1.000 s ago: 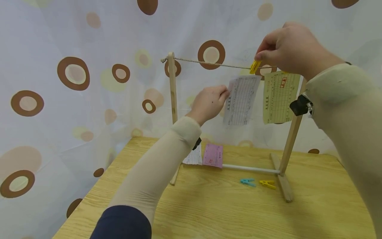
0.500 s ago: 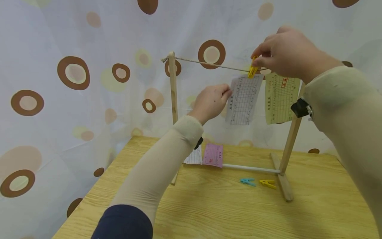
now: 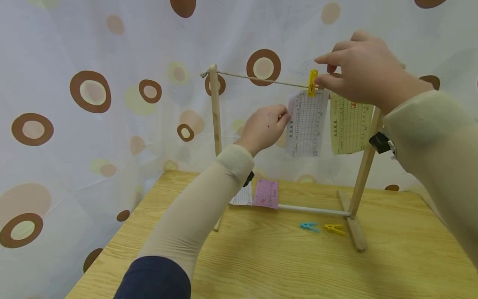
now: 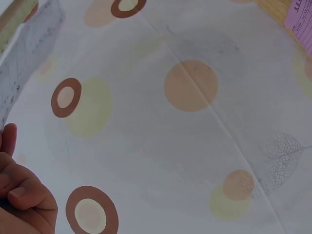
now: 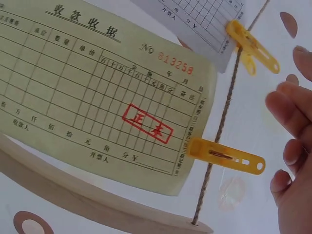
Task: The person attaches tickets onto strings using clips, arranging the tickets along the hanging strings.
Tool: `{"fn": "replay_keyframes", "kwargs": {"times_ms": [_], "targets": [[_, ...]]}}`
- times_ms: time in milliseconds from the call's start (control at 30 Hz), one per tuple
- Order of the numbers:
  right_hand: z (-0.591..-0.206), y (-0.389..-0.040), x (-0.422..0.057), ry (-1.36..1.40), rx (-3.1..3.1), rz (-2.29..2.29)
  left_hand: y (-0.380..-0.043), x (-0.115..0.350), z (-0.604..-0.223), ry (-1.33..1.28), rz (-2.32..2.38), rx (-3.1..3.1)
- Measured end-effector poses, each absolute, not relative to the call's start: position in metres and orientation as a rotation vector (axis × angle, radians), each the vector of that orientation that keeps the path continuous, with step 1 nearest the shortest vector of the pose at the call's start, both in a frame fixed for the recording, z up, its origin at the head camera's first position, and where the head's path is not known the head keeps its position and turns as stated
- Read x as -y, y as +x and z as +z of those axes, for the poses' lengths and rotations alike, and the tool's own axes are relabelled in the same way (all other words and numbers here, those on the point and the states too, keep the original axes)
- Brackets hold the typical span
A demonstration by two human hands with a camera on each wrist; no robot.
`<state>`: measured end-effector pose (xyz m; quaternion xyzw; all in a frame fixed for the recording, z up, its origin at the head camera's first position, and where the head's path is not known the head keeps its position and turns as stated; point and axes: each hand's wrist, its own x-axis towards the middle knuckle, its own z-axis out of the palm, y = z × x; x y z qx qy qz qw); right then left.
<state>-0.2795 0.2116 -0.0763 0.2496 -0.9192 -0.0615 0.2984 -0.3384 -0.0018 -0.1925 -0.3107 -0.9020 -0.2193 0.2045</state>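
Note:
A white receipt slip (image 3: 308,126) hangs from the rope (image 3: 261,79), with a yellow clothespin (image 3: 312,84) clipped on its top edge. My left hand (image 3: 263,128) pinches the slip's left edge, fingers curled. Just right of that clothespin is my right hand (image 3: 367,72), its thumb and index finger spread apart and holding nothing. Beside the white slip hangs a pale yellow-green receipt slip (image 3: 349,131), partly behind my right hand in the head view. In the right wrist view another yellow clothespin (image 5: 229,157) fixes it to the rope.
The rope spans a wooden frame with a left post (image 3: 215,112) and a right post (image 3: 364,174). On the table (image 3: 298,265) lie a blue clothespin (image 3: 309,226) and a yellow one. A pink slip (image 3: 266,194) and a white slip (image 3: 243,195) lie near the frame's white bar (image 3: 313,210).
My right hand has brought the yellow clothespin down onto the white slip and rope, then spread its fingers and let go. The left hand stays at the slip's edge.

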Motion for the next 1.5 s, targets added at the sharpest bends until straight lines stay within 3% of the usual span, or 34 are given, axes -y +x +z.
{"fn": "replay_keyframes", "kwargs": {"times_ms": [833,1500], "targets": [[-0.128,-0.253,-0.233,0.775,2.235,0.031,-0.326,0.021,-0.219,-0.911,-0.59,2.588],[-0.187,-0.245,-0.253,0.817,2.389,0.082,-0.325,0.043,-0.27,-0.994,-0.489,2.638]]}}
